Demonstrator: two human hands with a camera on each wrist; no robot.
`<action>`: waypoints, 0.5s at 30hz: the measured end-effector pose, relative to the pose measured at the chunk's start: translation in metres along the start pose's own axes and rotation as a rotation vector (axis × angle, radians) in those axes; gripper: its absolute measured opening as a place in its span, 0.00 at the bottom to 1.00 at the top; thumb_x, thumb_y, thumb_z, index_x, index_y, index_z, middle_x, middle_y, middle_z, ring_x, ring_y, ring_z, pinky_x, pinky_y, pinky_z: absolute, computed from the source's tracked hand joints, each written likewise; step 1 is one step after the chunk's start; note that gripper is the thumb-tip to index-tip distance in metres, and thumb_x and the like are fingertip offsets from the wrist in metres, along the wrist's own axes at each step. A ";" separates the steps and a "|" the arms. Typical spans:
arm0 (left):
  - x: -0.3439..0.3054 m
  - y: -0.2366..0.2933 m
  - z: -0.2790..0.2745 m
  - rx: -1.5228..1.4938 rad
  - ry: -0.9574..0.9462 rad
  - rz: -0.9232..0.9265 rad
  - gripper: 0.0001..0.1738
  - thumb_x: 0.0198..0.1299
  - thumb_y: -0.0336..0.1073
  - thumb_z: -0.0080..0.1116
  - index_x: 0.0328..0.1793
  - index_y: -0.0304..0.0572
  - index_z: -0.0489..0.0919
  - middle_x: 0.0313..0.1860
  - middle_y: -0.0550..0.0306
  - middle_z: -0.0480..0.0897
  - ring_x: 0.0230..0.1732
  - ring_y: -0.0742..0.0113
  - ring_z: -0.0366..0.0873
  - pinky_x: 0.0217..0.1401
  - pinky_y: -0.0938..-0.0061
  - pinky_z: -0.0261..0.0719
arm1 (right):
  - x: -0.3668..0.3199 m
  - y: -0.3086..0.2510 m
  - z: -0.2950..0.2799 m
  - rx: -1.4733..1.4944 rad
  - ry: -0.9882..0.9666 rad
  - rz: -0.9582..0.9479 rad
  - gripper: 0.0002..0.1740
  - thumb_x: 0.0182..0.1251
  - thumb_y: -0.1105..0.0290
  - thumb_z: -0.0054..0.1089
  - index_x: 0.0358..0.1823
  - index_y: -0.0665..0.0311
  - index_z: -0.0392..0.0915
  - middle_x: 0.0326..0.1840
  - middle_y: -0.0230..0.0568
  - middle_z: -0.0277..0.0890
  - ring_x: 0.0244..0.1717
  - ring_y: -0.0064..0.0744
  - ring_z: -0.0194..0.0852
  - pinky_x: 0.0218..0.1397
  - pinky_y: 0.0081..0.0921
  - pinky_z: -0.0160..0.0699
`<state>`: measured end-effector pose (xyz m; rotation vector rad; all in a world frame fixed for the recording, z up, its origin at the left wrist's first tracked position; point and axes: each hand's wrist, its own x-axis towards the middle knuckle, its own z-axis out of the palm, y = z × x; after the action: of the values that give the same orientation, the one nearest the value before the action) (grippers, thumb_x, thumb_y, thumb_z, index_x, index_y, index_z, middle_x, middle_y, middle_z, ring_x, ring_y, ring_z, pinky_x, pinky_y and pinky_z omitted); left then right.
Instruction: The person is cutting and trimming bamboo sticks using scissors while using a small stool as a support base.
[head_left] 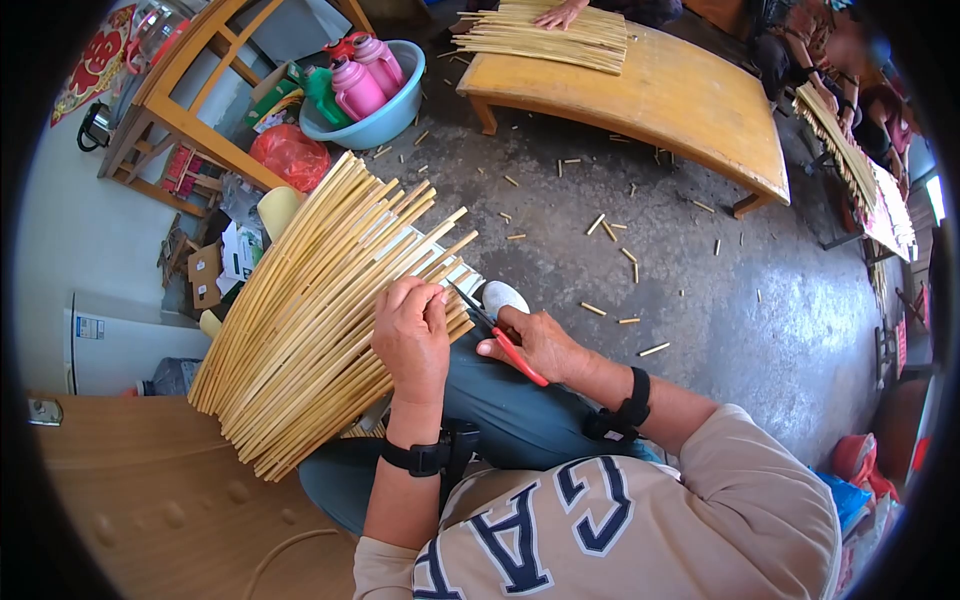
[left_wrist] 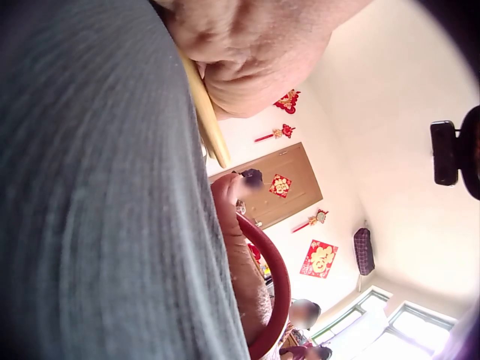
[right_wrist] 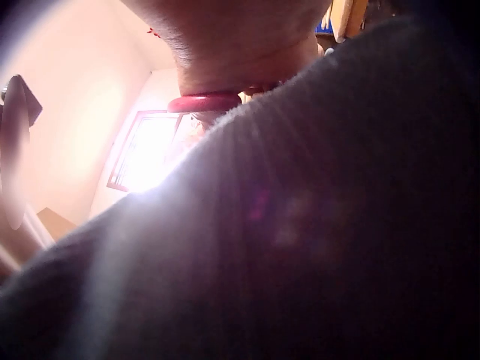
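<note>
A sheet of long yellow reed-like sticks [head_left: 300, 320], laid side by side, spreads across the person's lap. The left hand [head_left: 412, 335] is over the sheet's right-hand ends, its fingers bent and pinching at a stick; its fingertips are partly hidden. In the left wrist view that hand [left_wrist: 255, 52] has a pale stick [left_wrist: 208, 120] beneath it. Red-handled scissors [head_left: 518, 356] are gripped in the right hand [head_left: 540, 345], their dark blades pointing at the stick ends beside the left fingers. The red handle loop [left_wrist: 279, 285] curves past the right hand [left_wrist: 244, 270]. Cloth fills most of the right wrist view.
Short cut pieces [head_left: 593, 309] lie scattered over the grey floor [head_left: 560, 260]. A low wooden table [head_left: 660, 95] ahead bears another stick sheet [head_left: 550, 40] under someone's hand. A blue basin [head_left: 400, 115] holds pink thermos flasks [head_left: 357, 88]. More people sit at the far right.
</note>
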<state>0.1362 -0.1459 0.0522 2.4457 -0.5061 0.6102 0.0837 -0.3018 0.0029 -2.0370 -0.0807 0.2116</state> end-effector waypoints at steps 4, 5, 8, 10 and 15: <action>-0.001 -0.001 0.000 -0.026 -0.002 -0.008 0.04 0.48 0.27 0.63 0.31 0.41 0.79 0.33 0.60 0.77 0.37 0.58 0.73 0.36 0.67 0.73 | -0.002 -0.007 -0.004 0.055 -0.082 0.090 0.29 0.55 0.43 0.62 0.30 0.68 0.71 0.23 0.49 0.75 0.27 0.46 0.77 0.32 0.36 0.74; -0.001 -0.002 0.001 -0.026 -0.002 -0.009 0.04 0.48 0.27 0.63 0.31 0.41 0.79 0.33 0.60 0.77 0.37 0.58 0.73 0.36 0.67 0.73 | -0.002 -0.007 -0.003 0.071 -0.058 0.082 0.28 0.54 0.45 0.64 0.29 0.68 0.71 0.22 0.48 0.74 0.25 0.45 0.76 0.31 0.34 0.74; -0.003 -0.003 0.002 -0.035 0.011 -0.032 0.04 0.47 0.27 0.63 0.30 0.40 0.79 0.33 0.60 0.77 0.36 0.58 0.73 0.36 0.67 0.73 | -0.002 0.001 0.000 0.106 -0.031 0.059 0.28 0.54 0.46 0.64 0.30 0.68 0.71 0.21 0.47 0.73 0.24 0.42 0.75 0.29 0.33 0.73; -0.003 -0.003 0.001 -0.020 -0.011 -0.033 0.04 0.46 0.27 0.64 0.29 0.40 0.79 0.33 0.60 0.77 0.36 0.58 0.73 0.36 0.67 0.73 | -0.005 -0.001 -0.001 0.156 0.024 0.044 0.28 0.54 0.45 0.64 0.30 0.68 0.72 0.20 0.46 0.73 0.23 0.41 0.74 0.29 0.33 0.73; -0.003 -0.002 0.000 -0.016 0.026 -0.013 0.04 0.46 0.26 0.64 0.29 0.41 0.80 0.33 0.60 0.77 0.36 0.58 0.73 0.36 0.67 0.73 | -0.006 0.009 -0.008 0.137 0.012 0.146 0.30 0.54 0.41 0.61 0.33 0.66 0.72 0.22 0.43 0.74 0.25 0.42 0.75 0.32 0.32 0.73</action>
<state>0.1350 -0.1437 0.0499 2.4210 -0.4823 0.6290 0.0792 -0.3140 -0.0011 -1.9089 0.0880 0.2882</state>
